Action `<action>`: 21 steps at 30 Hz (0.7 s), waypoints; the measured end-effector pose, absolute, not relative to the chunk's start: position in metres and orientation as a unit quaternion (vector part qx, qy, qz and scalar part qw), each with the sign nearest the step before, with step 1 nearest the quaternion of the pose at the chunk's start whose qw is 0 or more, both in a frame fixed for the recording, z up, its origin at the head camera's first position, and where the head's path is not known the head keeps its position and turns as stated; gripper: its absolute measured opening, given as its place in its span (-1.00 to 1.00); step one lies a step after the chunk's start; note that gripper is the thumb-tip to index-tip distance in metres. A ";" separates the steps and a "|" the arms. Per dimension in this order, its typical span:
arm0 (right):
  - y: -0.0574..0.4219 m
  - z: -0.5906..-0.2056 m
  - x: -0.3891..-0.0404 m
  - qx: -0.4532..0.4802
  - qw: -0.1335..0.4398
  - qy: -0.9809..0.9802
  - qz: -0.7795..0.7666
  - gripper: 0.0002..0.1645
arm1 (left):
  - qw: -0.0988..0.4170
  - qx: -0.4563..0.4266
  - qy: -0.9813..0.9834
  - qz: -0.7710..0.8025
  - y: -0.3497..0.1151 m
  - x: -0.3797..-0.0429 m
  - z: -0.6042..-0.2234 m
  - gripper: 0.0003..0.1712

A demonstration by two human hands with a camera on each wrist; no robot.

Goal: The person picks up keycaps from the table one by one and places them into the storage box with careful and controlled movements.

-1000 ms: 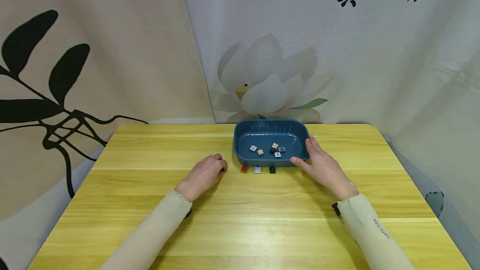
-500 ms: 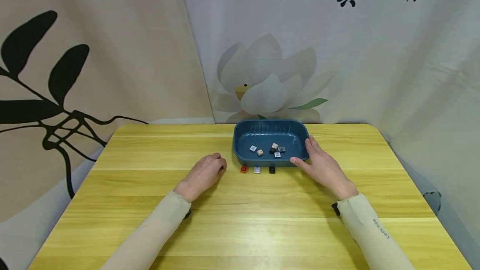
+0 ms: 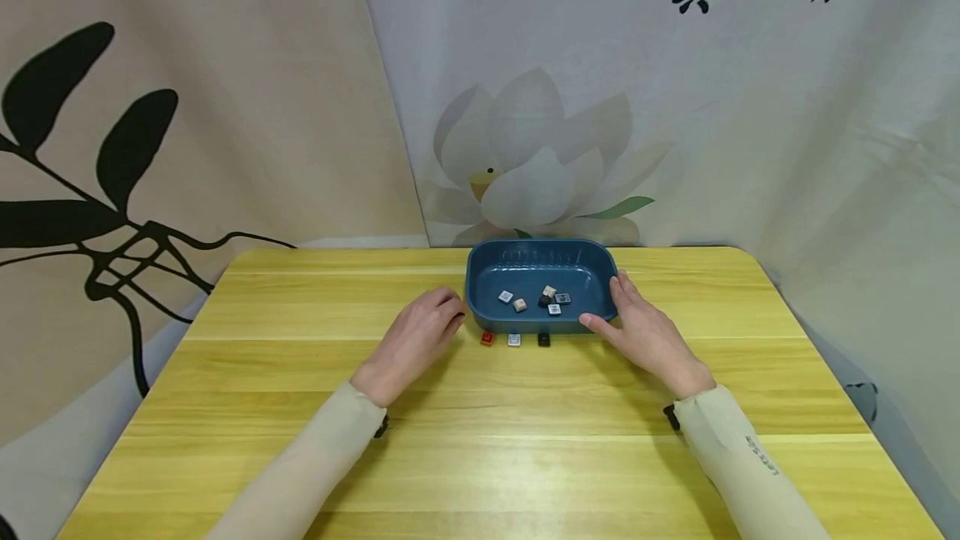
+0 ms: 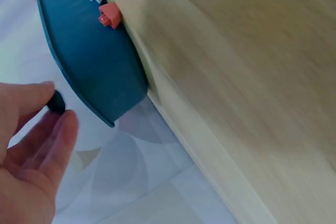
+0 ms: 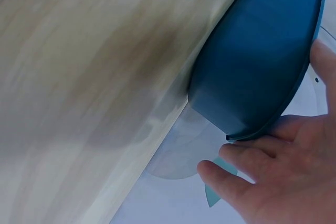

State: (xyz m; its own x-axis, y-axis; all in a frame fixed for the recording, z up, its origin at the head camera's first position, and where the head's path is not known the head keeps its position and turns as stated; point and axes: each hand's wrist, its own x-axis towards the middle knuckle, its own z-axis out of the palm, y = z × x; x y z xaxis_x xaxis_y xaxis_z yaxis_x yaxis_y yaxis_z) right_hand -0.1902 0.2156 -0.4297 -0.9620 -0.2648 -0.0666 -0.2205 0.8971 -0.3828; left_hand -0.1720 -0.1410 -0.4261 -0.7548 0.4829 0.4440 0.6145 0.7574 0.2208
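Observation:
My left hand is raised beside the left end of a blue rectangular tray. Between thumb and fingertip it pinches a small black keycap, plain in the left wrist view but hidden by the hand in the head view. My right hand lies at the tray's right end, fingers fairly straight along its side and thumb at the front rim. Several white, beige and dark keycaps lie inside the tray. Along its front stand a red keycap, a white keycap and a black keycap.
The tray stands near the far edge of a light wooden table. Behind the table hangs a printed cloth backdrop with a lotus, leaves and black characters.
My left hand has lifted off the table and moved slightly right and away from me, closer to the tray. The right hand and the keycaps have kept their places.

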 end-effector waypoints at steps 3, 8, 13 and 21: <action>0.216 -0.430 -0.190 -0.124 0.059 0.972 -0.189 0.35 | 0.209 -0.301 -0.911 -0.190 -0.136 -0.174 -0.423 -0.86; 0.216 -0.430 -0.191 -0.122 0.060 0.973 -0.187 0.34 | 0.230 -0.307 -0.900 -0.207 -0.128 -0.177 -0.417 -0.82; 0.216 -0.429 -0.191 -0.120 0.064 0.972 -0.189 0.34 | 0.224 -0.307 -0.899 -0.216 -0.118 -0.180 -0.412 -0.84; 0.215 -0.428 -0.191 -0.115 0.069 0.973 -0.190 0.27 | 0.208 -0.290 -0.906 -0.227 -0.103 -0.185 -0.406 -0.83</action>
